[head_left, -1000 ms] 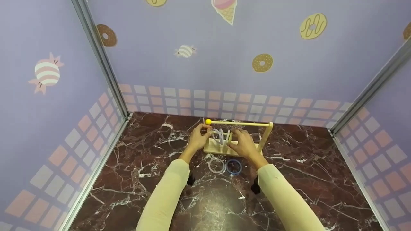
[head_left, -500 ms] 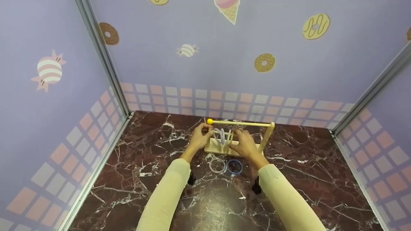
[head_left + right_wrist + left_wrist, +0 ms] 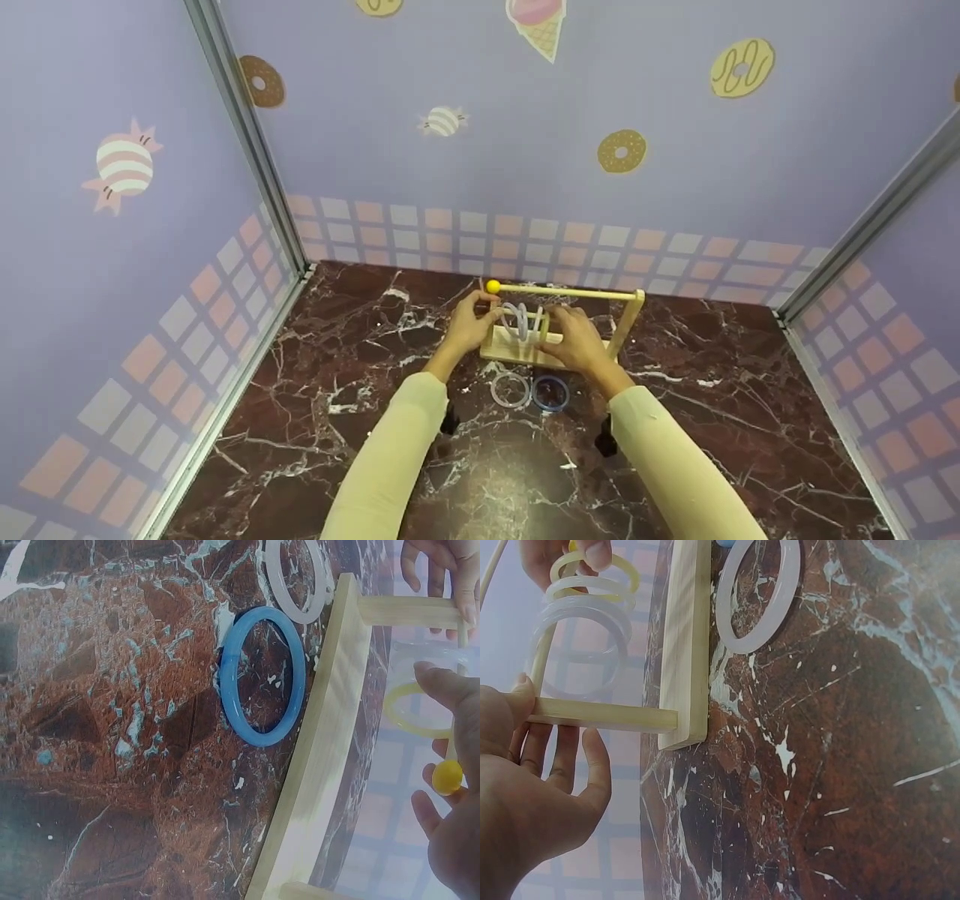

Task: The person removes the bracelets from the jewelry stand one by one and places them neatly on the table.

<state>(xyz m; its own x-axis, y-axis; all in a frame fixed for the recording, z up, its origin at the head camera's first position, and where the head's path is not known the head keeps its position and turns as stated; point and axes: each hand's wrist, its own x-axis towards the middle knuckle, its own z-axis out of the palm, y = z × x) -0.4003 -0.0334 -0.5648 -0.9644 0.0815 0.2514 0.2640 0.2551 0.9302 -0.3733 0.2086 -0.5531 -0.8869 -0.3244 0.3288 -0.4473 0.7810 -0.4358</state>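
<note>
A pale wooden bangle stand (image 3: 499,345) carries two rods at different heights. My left hand (image 3: 466,328) grips the top of its short post (image 3: 600,715), thumb at the lower rod's end and fingers behind. Several whitish translucent bangles (image 3: 622,621) hang on that lower rod. Beyond them, my right hand (image 3: 581,345) pinches a yellow bangle (image 3: 395,722) around the same rod, near the yellow ball (image 3: 447,777) at the rod's tip; part of it is hidden behind the thumb. On the tabletop before the stand lie a whitish bangle (image 3: 495,391) and a blue bangle (image 3: 232,675).
The upper rod (image 3: 562,292), tipped by another yellow ball (image 3: 493,286), runs behind both hands to the tall right post (image 3: 626,322). Dark red marbled tabletop (image 3: 375,450) surrounds the stand. Purple patterned panels (image 3: 525,165) stand behind and at both sides.
The head view has shifted slightly. The yellow bangle in my right hand sits a little farther right of the white ones; my left hand keeps its grip on the post.
</note>
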